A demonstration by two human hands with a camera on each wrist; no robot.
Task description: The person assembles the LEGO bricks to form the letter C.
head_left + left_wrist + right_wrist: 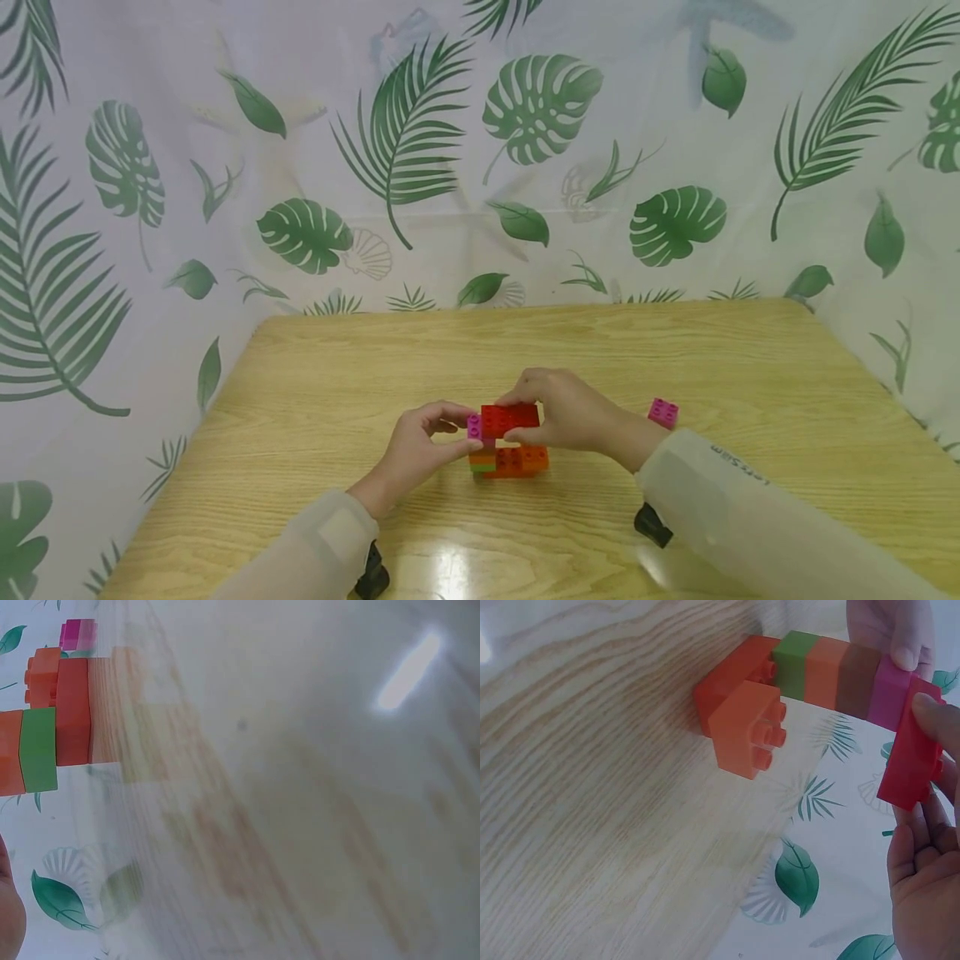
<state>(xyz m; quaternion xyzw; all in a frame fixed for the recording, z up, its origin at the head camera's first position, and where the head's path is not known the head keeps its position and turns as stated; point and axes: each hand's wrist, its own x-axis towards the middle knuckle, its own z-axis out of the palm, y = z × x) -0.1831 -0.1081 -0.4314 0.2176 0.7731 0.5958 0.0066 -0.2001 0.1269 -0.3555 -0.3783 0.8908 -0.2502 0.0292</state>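
Observation:
A stack of toy building blocks stands on the table in front of me. From a red base block point(727, 679), the right wrist view shows a green point(789, 664), an orange point(826, 671), a brown point(857, 679) and a magenta block point(889, 694) in one column. Another orange block point(739, 727) sits on the base's other end. My left hand point(420, 450) pinches the magenta block near the column's top. With thumb and fingers, my right hand point(573, 412) grips a long red block point(510, 419) on top, one end over the magenta block and the other overhanging.
A loose pink block point(663, 412) lies on the wooden table point(360, 350), right of the stack and beside my right forearm. Black wrist devices point(654, 525) hang below both sleeves. A leaf-printed cloth point(450, 167) rises behind the table's far edge.

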